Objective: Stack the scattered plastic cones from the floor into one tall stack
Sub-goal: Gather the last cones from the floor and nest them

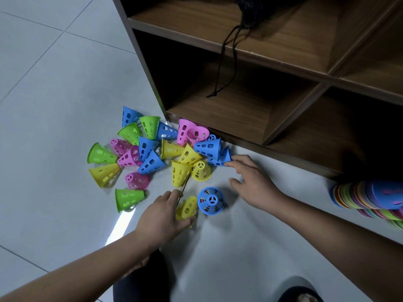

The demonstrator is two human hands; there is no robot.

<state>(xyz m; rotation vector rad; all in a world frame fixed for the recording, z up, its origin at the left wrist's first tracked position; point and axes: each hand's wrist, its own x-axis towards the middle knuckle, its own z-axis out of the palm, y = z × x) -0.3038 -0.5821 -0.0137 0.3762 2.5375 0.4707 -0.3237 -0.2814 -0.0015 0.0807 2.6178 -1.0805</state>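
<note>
Here: left hand [162,214] grips a yellow cone [188,207]; right hand [253,182], fingers spread, touches a blue cone [220,160] in the pile [130,158] on the floor [43,83]. Risk: a nudge scatters loose cones.

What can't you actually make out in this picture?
Head view:
Coloured cone stack: cut off by the right edge, so its length is unknown.
Dark bag on the top shelf: cut off by the top edge; only its drawstring shows.
Yellow cone: partly covered by the left hand holding it.
Lower right compartment: too dark to see inside.
</note>
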